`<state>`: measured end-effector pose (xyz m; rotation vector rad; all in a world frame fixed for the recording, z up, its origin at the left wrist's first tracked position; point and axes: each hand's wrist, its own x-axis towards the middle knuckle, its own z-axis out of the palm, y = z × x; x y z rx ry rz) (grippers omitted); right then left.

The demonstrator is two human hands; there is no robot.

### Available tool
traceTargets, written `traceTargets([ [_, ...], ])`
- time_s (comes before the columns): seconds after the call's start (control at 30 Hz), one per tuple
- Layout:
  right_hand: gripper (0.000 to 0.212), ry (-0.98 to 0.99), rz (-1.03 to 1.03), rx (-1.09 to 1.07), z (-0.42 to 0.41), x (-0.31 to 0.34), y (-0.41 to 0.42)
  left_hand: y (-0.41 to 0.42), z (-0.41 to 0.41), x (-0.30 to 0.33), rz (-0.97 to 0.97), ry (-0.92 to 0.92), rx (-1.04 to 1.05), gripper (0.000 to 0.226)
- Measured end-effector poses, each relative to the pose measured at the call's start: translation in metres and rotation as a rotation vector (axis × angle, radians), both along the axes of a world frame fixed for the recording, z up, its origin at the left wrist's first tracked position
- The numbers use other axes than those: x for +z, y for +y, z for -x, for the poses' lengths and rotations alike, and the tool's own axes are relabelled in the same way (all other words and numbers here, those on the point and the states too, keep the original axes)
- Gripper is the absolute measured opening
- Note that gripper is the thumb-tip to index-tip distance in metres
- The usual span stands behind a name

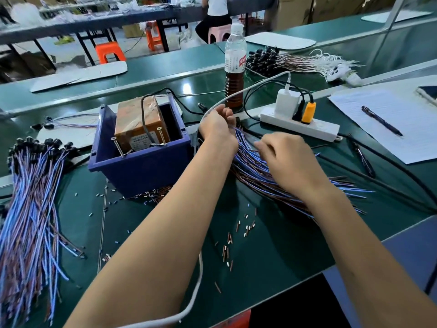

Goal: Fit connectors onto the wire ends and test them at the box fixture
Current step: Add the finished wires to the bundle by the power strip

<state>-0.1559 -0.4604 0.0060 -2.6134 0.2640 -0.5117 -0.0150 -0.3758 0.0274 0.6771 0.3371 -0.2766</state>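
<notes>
A bundle of blue and brown wires [264, 178] lies fanned on the green table, right of the blue box fixture [142, 162]. My left hand [218, 125] grips the far ends of these wires, fingers curled round them. My right hand [283, 155] rests on the bundle with curled fingers that pinch at single wires. A taped brown block [139, 125] with screws and a black cable sits inside the box. A second heap of blue and brown wires with black connectors [35, 200] lies at the left.
A white power strip [307, 126] with plugs and a bottle [234, 67] stand beyond my hands. Paper and a pen [382, 120] lie at the right. Cut insulation bits [236, 237] litter the table. A white cable [198, 287] runs past my left arm. Further wires with black connectors [272, 60] lie behind.
</notes>
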Motion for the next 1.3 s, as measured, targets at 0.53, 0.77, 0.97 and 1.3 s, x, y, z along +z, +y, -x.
traceTargets([
  [0.53,0.020,0.196,0.054,-0.218,0.005,-0.025,-0.006,0.017,0.010,-0.047,-1.621,-0.610,0.000,0.049],
  [0.77,0.010,-0.193,-0.076,-0.215,0.005,-0.015,0.009,0.035,0.026,-0.029,-1.571,-0.559,-0.517,0.048],
  [0.97,0.012,-0.430,-0.116,0.032,-0.007,0.006,0.077,0.125,0.054,-0.006,-1.282,-0.461,-1.003,0.030],
  [1.3,0.006,-0.206,-0.140,0.493,-0.034,0.007,0.245,0.287,0.059,-0.011,-1.823,-0.222,-0.290,0.011],
])
